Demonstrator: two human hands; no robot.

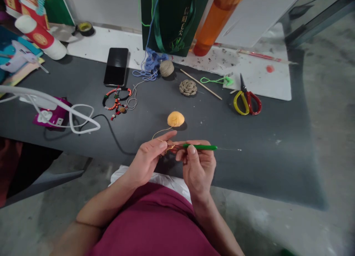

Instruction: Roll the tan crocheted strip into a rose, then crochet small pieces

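Observation:
My right hand [199,165] is closed around a crochet hook with a green handle [206,147], held level; a thin metal shaft sticks out to the right. In my left hand [148,156], thumb and fingers pinch a small piece of yellow-orange crochet work [169,148], largely hidden by the fingers. The hook's left end meets this piece between the two hands. A strand of yellow yarn [161,130] runs from my left hand up to a yellow ball of yarn [175,119] lying on the table just beyond the fingers.
On the grey table [277,145] lie scissors [246,98], a wooden stick [202,85], a beige crocheted rosette [188,87], a beige yarn ball [166,68], blue yarn [154,61], beaded bracelets [116,100] and a phone [116,66]. Behind stand a green bag [172,23] and an orange bottle [215,24]. White cables [69,110] cross the left side.

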